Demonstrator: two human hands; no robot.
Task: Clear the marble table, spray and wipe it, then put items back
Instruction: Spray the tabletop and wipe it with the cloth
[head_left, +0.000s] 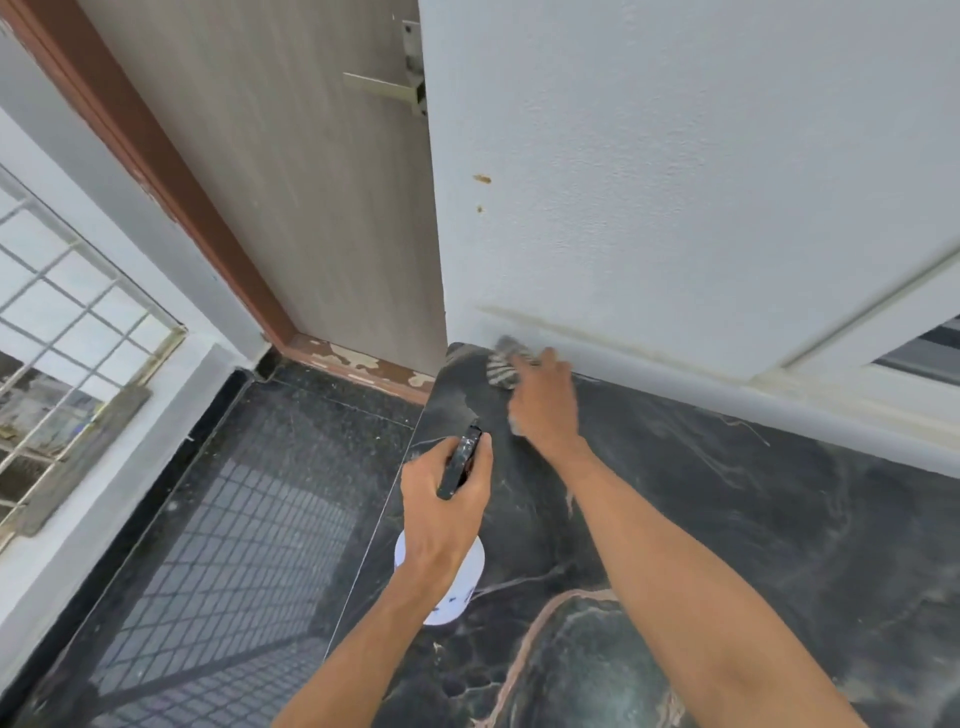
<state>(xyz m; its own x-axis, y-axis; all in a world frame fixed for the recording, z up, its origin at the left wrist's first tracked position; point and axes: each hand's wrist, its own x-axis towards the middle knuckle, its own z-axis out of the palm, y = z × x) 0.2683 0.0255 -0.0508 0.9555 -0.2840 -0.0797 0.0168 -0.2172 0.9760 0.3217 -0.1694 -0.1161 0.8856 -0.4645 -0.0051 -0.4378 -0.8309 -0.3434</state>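
the right hand presses the striped cloth flat into the tabletop's far corner against the wall. just nearer, the left hand has its fingers clamped round the spray bottle, nozzle pointing cornerward.

The marble table is polished stone — dark and glossy. The cloth at its far edge looks woven; the spray bottle is smooth plastic.
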